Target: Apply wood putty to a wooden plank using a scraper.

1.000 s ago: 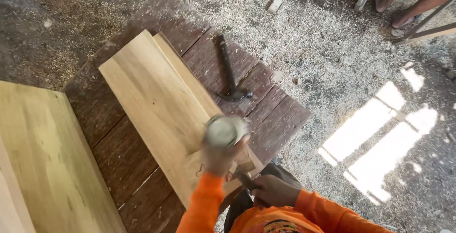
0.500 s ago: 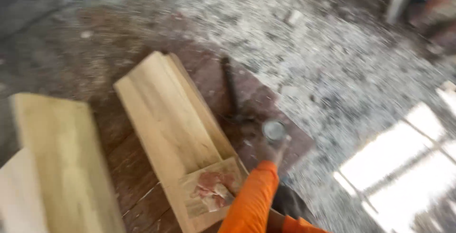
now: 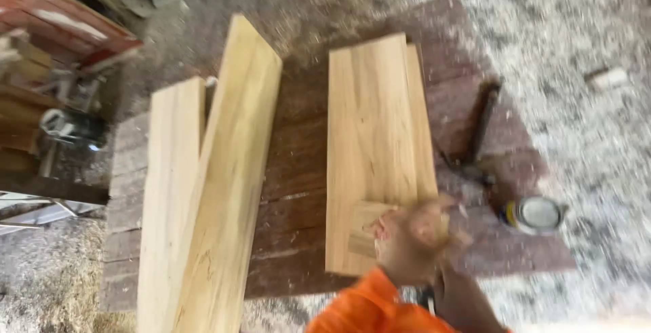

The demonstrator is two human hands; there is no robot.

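Observation:
My left hand (image 3: pixel 413 238), in an orange sleeve, is blurred and hovers over the near end of a pale wooden plank (image 3: pixel 376 136), beside a small wooden block (image 3: pixel 361 228) lying on that plank. The blur hides whether its fingers grip anything. A second plank edge shows under the first one on its right side. My right hand (image 3: pixel 468 299) is a dark, blurred shape low in the view, just right of the sleeve. A small round can (image 3: pixel 536 214) stands on the dark boards to the right of my hands, with neither hand on it.
A platform of dark red-brown boards (image 3: pixel 298 170) carries everything. Two long pale planks (image 3: pixel 217 184) lie at its left. A dark metal tool (image 3: pixel 478 129) lies right of the stacked planks. Sawdust (image 3: pixel 597 143) covers the ground; tools and red timber (image 3: pixel 61 28) clutter the upper left.
The can left my hand and now stands on the dark boards at right. My arm drew back to the plank's near end. The view swung left, showing the long planks.

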